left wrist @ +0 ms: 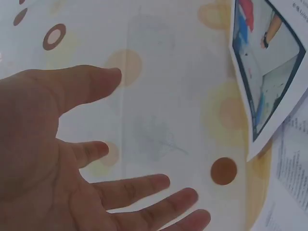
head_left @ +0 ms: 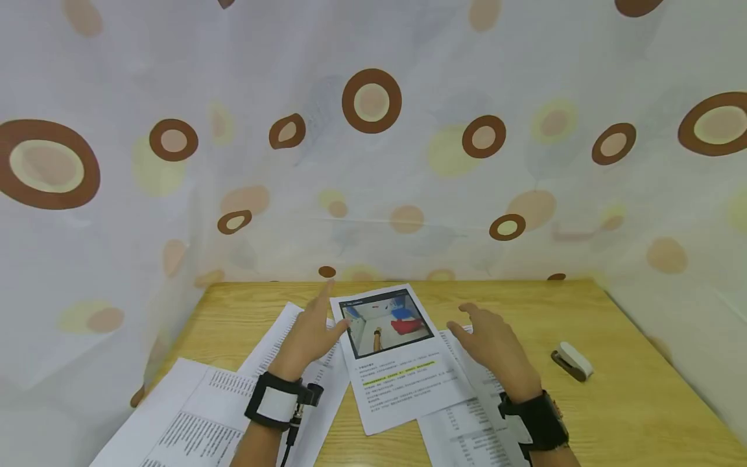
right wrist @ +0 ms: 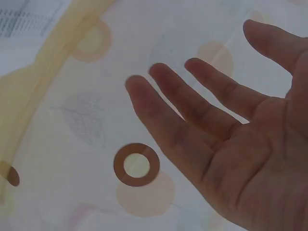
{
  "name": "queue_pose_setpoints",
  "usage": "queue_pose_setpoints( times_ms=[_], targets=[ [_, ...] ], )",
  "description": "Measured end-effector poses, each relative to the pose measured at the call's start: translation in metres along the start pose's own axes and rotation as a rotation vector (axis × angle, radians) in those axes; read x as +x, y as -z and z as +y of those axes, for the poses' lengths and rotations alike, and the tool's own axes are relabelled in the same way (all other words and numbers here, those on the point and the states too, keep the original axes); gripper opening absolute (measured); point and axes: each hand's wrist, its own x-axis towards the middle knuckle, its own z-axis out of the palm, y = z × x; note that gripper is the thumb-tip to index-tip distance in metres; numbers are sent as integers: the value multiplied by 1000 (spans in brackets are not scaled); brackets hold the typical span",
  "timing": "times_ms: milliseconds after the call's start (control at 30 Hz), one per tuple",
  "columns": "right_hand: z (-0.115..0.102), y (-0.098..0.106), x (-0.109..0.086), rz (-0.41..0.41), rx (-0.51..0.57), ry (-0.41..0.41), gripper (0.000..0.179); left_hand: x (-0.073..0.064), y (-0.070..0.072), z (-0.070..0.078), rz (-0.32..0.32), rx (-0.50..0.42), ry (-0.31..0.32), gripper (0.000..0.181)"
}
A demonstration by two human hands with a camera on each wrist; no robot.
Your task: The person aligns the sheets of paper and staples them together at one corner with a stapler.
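My left hand [head_left: 309, 334] hovers over the left side of the papers, fingers spread and holding nothing; the left wrist view shows its bare palm [left wrist: 29, 144]. On the other side, my right hand [head_left: 493, 344] is held above the right-hand papers, its fingers loosely extended and its palm [right wrist: 260, 159] bare. Between the hands lies a printed sheet [head_left: 403, 402] with a colour photo at its top and a yellow-highlighted line. Text sheets [head_left: 192, 415] spread out at the left, under my left hand and wrist. More printed sheets [head_left: 467, 428] lie partly beneath the photo sheet at the right.
A white and dark stapler [head_left: 572, 361] lies on the wooden table [head_left: 630, 402] to the right of my right hand. A pale patterned curtain [head_left: 408, 175] hangs behind the table and along both sides. Black straps with devices [head_left: 277, 401] circle both wrists, a cable running from the left one.
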Motion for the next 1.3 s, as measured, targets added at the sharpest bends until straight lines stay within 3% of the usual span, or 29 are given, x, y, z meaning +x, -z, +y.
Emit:
queue_pose_setpoints(
  times_ms=[133,333,500,800,1033,1300],
  targets=[
    [8,-18,7,-95,-5,-51,49,4,-14,-9,-82,-39,77,79],
    [18,-43,16,-135,-34,-49,43,8,-27,-24,-127,-37,159,79],
    [24,-54,20,-162,4,-76,31,11,-36,-32,-152,-10,199,77],
    [31,-60,18,-119,15,-115,20,10,-57,-31,-68,-3,180,67],
    [29,-63,17,-108,28,-107,25,11,-63,-31,2,5,167,66],
    [24,-67,19,-134,42,-112,27,12,-69,-35,80,-47,143,64]
  ],
)
